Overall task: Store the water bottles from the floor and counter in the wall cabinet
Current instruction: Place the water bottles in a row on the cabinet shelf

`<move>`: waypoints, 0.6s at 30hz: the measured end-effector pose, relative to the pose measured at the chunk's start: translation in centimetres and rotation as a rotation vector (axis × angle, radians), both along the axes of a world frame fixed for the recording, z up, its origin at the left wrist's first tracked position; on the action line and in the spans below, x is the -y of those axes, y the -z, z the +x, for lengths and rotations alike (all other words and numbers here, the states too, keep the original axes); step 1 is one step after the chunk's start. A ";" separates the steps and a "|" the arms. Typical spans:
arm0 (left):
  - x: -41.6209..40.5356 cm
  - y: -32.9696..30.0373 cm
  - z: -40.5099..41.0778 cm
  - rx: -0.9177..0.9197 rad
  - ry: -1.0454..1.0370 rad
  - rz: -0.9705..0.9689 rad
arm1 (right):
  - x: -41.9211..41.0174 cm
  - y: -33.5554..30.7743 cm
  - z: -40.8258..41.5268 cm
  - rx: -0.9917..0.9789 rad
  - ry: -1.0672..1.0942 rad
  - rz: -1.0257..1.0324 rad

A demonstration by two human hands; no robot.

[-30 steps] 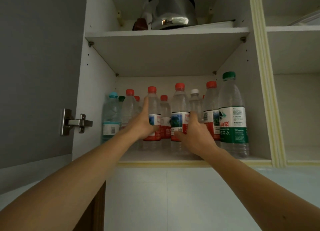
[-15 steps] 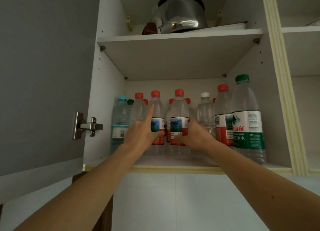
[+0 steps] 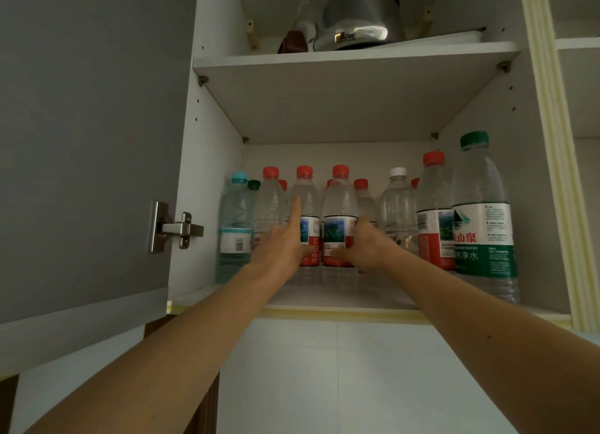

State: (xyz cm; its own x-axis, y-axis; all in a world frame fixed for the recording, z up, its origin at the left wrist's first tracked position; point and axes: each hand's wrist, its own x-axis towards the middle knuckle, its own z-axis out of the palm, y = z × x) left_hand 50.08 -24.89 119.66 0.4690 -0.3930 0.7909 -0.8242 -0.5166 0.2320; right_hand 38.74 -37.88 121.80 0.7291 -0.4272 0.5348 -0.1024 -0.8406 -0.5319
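Several water bottles stand on the lower shelf [image 3: 324,311] of the open wall cabinet. My left hand [image 3: 281,243] grips a red-capped bottle [image 3: 305,203] from its left side, index finger stretched up along it. Touching that bottle on the right is a second red-capped bottle [image 3: 339,206], held by my right hand [image 3: 365,246] with the thumb across its label. More red-capped bottles stand behind, partly hidden. A blue-capped bottle [image 3: 235,225] is at the far left. A white-capped bottle [image 3: 397,206], another red-capped bottle [image 3: 433,212] and a large green-capped bottle [image 3: 480,232] stand at the right.
The grey cabinet door [image 3: 81,141] is swung open on the left, its metal hinge [image 3: 175,227] showing. A shiny steel pot [image 3: 354,14] sits on the upper shelf. Bare shelf lies in front of the bottles. A second cabinet bay [image 3: 581,92] is at the right.
Both hands have slid their red-capped bottles deeper into the shelf and closer together until they touch. The view has shifted left and tilted up slightly.
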 end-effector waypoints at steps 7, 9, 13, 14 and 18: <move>-0.1 0.2 0.4 -0.041 -0.016 0.076 | -0.2 0.0 1.0 -0.005 0.021 -0.010; 0.0 0.3 0.3 -0.048 -0.029 0.087 | -0.2 0.1 1.2 0.000 0.025 -0.020; -0.1 0.3 0.2 -0.082 -0.017 0.090 | -0.1 0.4 1.4 0.013 0.025 -0.031; -0.1 0.4 0.2 -0.079 -0.017 0.090 | -0.1 0.5 1.5 0.020 0.027 -0.028; -0.1 0.6 0.1 -0.053 -0.001 0.044 | 0.0 0.9 1.4 0.051 0.023 -0.016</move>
